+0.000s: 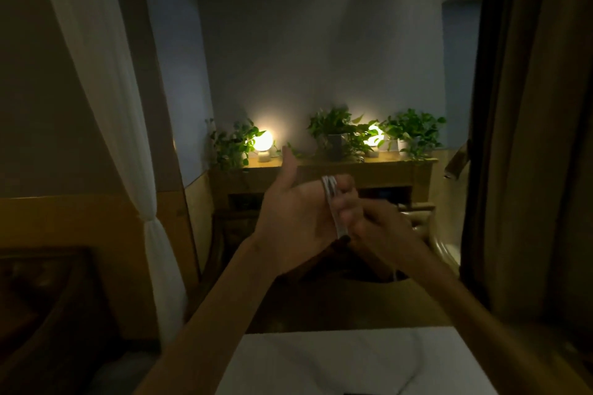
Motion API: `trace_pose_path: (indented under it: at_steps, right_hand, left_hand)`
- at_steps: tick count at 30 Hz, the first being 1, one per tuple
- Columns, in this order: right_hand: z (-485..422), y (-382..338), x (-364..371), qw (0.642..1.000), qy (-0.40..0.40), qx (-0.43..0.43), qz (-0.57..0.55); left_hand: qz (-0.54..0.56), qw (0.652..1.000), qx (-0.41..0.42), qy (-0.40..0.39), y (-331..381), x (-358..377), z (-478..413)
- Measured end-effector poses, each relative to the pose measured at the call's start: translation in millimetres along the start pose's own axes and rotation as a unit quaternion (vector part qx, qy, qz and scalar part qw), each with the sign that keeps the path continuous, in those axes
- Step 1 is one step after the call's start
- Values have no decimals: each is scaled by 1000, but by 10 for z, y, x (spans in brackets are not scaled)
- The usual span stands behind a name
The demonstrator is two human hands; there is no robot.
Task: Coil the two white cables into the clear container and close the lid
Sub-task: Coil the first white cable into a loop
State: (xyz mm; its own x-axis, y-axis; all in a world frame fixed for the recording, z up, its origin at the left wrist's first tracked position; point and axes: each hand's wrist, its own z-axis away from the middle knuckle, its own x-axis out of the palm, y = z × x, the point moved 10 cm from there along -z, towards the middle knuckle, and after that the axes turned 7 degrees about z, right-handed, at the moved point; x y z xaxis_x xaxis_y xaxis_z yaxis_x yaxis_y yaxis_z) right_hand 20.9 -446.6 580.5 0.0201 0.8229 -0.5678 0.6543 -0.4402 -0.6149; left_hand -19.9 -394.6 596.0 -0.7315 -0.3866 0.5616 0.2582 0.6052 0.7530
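Note:
My left hand (293, 215) is raised in front of me, palm turned right, thumb up. Several loops of a white cable (333, 202) are wound around its fingers. My right hand (375, 224) is against those loops, fingers closed on the cable. A loose length of white cable (417, 359) hangs from the hands down onto the white table (288, 362) and curves across it. The clear container is not in view; only a dark edge (362, 393) shows at the bottom of the frame.
The room is dim. A wooden shelf (369, 170) at the back carries two glowing lamps (263, 142) and several potted plants (333, 131). A white curtain (128, 138) hangs on the left, a dark curtain (529, 138) on the right.

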Motion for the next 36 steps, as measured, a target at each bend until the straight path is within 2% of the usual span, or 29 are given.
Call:
trace_pose_path:
  at_steps: [2,4,6,7,8,10,12,13,15,17,18,21,25,27,28,30,32,34,36]
  right_hand:
    - [194,-81,155,1000,-25,-15,6]
    - [414,-132,331,994,-104,-13,45]
    - [587,-197,380,977,-172,-30,124]
    - [604,-229,291,970,-169,-39,172]
    - [561,-297,116,965,-132,-52,222]
    - [440,-535,-352,945,7,-111,309]
    - [278,-649,-672,924,110,-142,338]
    - [174,-597,-698,936,111,-135,305]
    - [-23,-341,-548,984,56,-83,149]
    - [-33,-130,-249,999,12,-18,25]
    - [29,-88,-115,1000,4,-6,2]
    - [289,-145,182,999,-21,-21,25]
    - [558,-121,393,988,-136,-18,70]
    - [641,-164,342,978,-167,-20,122]
    - [645,-216,264,972,-163,-29,168]
    - [533,-445,-39,956,-73,-91,270]
    - [366,-544,-389,945,41,-122,301]
    - [190,-460,-534,958,80,-101,258]
    - [49,-279,-358,986,32,-77,143]
  left_hand:
    - [10,997,48,59,181,-180,-85]
    - [27,988,95,123,346,-424,-138]
    - [11,981,90,174,382,-674,-152]
    - [-42,977,58,199,327,-796,-134]
    - [-112,971,8,211,213,-864,-102]
    - [-195,962,-117,154,-196,-772,-19]
    - [-166,965,-190,68,-546,-474,88]
    - [-139,972,-185,40,-600,-327,113]
    - [-94,987,-130,14,-481,-102,104]
    - [-44,997,-69,-2,-249,-19,56]
    - [-9,999,-43,-7,-135,-9,35]
    - [73,997,24,20,120,-217,-36]
    - [36,975,128,179,388,-821,-69]
    - [-24,963,119,241,372,-1078,-22]
    - [-86,959,74,260,266,-1144,15]
    - [-198,953,-70,217,-162,-1090,83]
    - [-227,950,-168,135,-572,-856,182]
    - [-164,969,-168,76,-702,-560,237]
    - [-73,989,-124,39,-598,-319,247]
